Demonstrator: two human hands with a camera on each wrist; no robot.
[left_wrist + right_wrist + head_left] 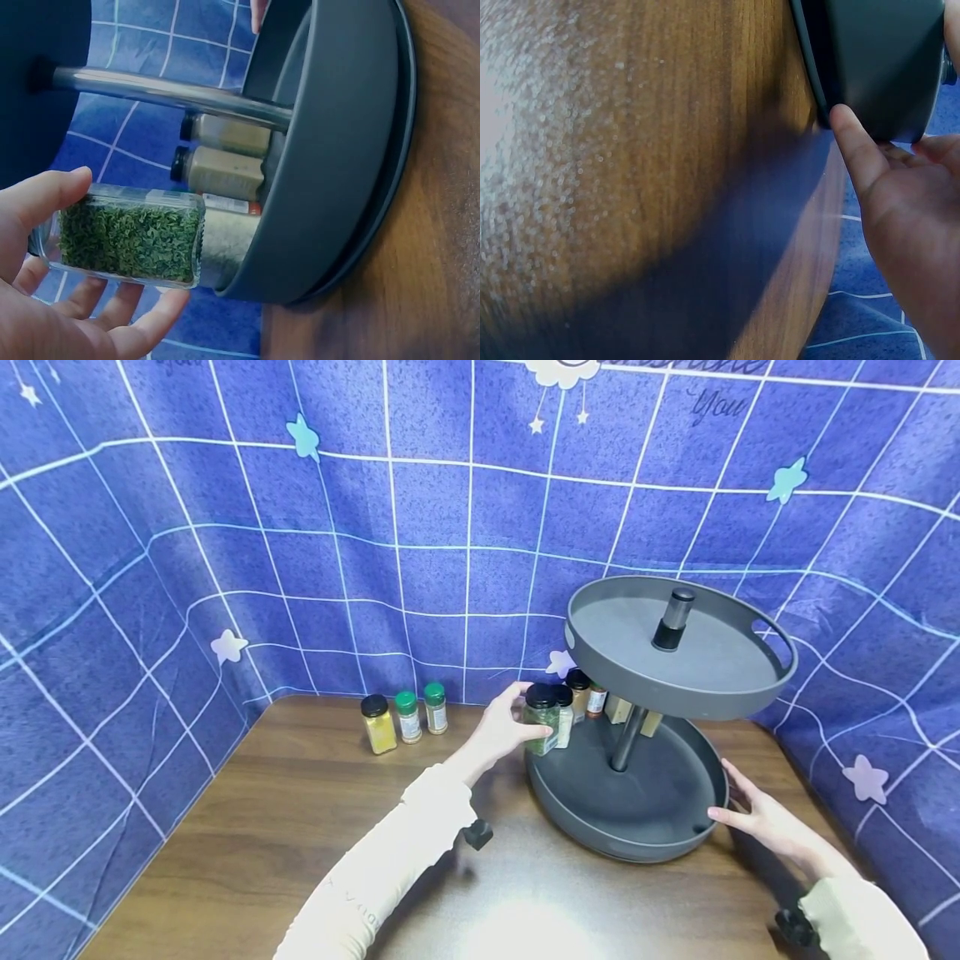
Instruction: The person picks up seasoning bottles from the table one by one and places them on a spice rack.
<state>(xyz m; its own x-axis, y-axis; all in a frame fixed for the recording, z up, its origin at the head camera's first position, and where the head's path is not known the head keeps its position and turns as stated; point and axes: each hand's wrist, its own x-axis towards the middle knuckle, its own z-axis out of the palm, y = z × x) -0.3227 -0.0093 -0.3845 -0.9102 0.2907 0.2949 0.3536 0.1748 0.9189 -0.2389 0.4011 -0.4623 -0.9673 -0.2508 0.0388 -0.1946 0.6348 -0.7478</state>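
My left hand (501,727) grips a glass jar of green dried herbs (131,236) with a black lid, at the left edge of the lower tray (660,810) of a dark grey two-tier stand. In the left wrist view the thumb lies along one side of the jar and the fingers along the other. Just past it, a jar of pale contents (564,727) stands on the lower tray. At the tray's right side my right hand (765,818) touches the outer wall with fairly straight fingers.
Farther back on the lower tray are several more spice jars (597,700). The upper tray (660,652) overhangs them on a central post (630,739). To the left on the wooden table stand a yellow spice jar (379,727) and two green-capped jars (408,718). A blue curtain surrounds the table.
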